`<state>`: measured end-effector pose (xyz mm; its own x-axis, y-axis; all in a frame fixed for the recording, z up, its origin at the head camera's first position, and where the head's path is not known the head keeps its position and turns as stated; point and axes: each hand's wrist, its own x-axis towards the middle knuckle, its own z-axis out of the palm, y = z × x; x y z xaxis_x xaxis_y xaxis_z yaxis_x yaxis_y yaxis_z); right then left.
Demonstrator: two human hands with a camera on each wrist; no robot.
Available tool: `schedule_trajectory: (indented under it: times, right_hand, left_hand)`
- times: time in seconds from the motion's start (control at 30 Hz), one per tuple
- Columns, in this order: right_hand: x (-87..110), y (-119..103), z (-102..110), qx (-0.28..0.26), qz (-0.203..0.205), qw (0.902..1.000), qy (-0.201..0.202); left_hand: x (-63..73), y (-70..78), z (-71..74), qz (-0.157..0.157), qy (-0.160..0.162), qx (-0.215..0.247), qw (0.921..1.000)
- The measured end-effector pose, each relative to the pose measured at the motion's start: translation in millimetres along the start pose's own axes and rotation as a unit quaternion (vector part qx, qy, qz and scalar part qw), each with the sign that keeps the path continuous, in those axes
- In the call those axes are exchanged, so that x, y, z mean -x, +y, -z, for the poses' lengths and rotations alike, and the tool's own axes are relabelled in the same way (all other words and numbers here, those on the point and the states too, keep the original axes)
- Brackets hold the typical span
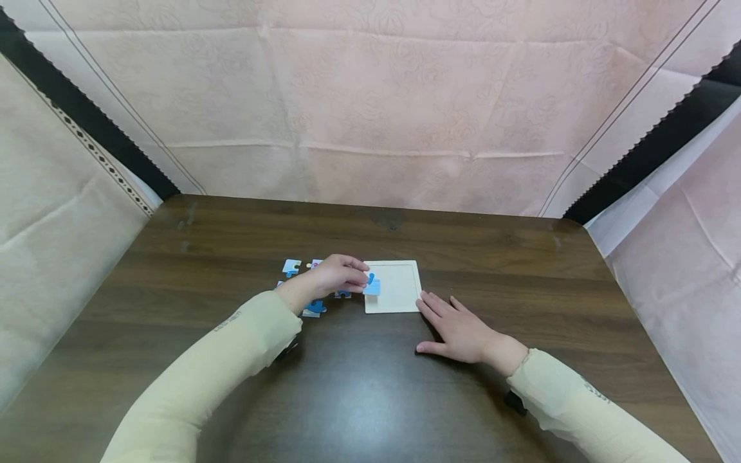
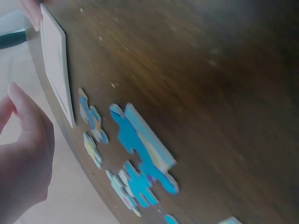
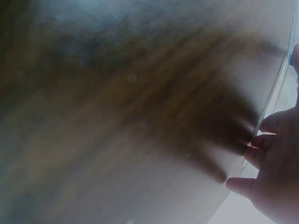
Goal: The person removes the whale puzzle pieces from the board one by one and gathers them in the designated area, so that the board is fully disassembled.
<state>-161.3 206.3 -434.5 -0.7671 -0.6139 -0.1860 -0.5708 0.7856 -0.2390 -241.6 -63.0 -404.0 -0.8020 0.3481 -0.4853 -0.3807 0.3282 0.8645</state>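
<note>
A blue jigsaw puzzle piece (image 1: 372,287) is pinched in the fingertips of my left hand (image 1: 334,276), over the left part of a white puzzle tray (image 1: 399,302). The tray is flat on the table with a raised rim. My right hand (image 1: 463,331) lies at the tray's lower right corner, its straight fingers touching the edge and its thumb spread away; the right wrist view shows those fingertips (image 3: 254,156) along the rim. In the left wrist view, the held piece is hidden from sight behind the hand (image 2: 30,149).
Several loose puzzle pieces, blue and multicoloured, lie left of the tray, partly under my left forearm; the left wrist view shows a blue piece (image 2: 140,184) among them. The dark wooden table (image 1: 370,392) ends at a pale cloth backdrop (image 1: 370,116).
</note>
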Motion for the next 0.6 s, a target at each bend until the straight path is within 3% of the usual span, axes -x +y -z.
schedule_trajectory:
  times: [0.27,0.6]
  right_hand:
    - [0.6,0,0,0.002,0.004,1.0000,0.003]
    - [1.1,-1,1,0.003,0.001,1.0000,0.002]
  left_hand:
    - [6.6,-8.9,11.8,0.015,0.002,-0.003,0.9999]
    - [9.6,-17.6,18.4,0.012,0.001,-0.002,0.9999]
